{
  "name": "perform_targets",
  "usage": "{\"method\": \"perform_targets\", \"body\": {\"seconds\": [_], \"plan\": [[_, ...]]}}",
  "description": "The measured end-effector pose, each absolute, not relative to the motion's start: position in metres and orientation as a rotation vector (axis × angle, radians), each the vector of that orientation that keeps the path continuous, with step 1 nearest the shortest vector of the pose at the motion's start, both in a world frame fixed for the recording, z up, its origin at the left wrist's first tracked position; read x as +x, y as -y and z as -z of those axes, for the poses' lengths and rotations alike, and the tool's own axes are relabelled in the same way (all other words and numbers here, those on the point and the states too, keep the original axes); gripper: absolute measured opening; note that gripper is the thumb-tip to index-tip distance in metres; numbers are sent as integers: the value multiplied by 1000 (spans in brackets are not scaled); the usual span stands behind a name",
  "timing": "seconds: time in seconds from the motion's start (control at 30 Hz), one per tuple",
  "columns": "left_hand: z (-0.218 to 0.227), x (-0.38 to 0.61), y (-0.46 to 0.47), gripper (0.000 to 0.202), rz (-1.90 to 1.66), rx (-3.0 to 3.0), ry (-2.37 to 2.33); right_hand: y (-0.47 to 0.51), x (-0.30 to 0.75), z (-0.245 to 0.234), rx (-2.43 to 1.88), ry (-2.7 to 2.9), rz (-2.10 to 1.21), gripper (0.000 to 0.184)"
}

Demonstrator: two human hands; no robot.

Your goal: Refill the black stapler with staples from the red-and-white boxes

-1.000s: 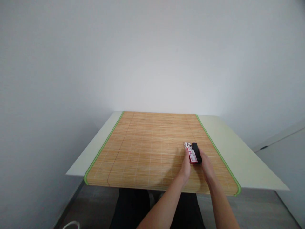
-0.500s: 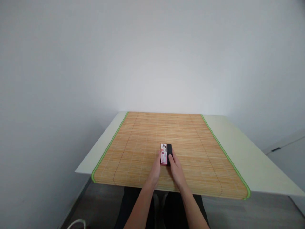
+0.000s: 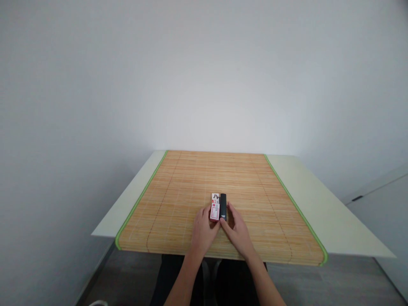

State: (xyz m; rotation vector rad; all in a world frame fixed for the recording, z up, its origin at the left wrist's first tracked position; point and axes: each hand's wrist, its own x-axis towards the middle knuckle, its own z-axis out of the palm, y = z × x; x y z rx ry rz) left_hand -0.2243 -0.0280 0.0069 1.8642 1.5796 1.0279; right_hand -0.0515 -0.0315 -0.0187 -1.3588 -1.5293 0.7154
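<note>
A small white box with red edging [image 3: 215,208] lies on the bamboo mat, a dark picture printed at its far end. Just right of it, parallel and a narrow gap apart, is a slim black object that looks like a stapler [image 3: 223,206]. My left hand [image 3: 202,229] is curled round the box, fingers along its left side and thumb at its near end. My right hand [image 3: 237,231] rests about the stapler, thumb on its near end and fingers bent at its right side. The two thumb tips almost meet between the objects. The undersides of both objects are hidden.
The bamboo mat [image 3: 178,191] with green edging covers the middle of a white table [image 3: 318,204] and reaches its front edge. A plain wall [image 3: 207,85] stands behind the table. My dark-clothed legs [image 3: 239,282] are under the front edge.
Both hands have drawn nearer to me, from along the objects' sides to round their near ends. A gap now shows between the box and the stapler. The view has shifted slightly.
</note>
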Motion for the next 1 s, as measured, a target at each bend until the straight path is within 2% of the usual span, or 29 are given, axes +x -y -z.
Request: {"method": "perform_targets", "body": {"seconds": [0.13, 0.47, 0.77, 1.0], "plan": [[-7, -228, 28, 51, -1060, 1844, -1612, 32, -52, 18, -1372, 1552, -653, 66], [-10, -261, 25, 28, -1142, 1854, -1913, 33, -52, 21, -1327, 1428, -733, 63], [-21, -264, -43, 25, -965, 1988, -1937, 35, -51, 13, -1305, 1420, -774, 61], [-6, -289, 13, 28, -974, 1908, -2210, 35, -52, 14, -1288, 1379, -796, 62]]}}
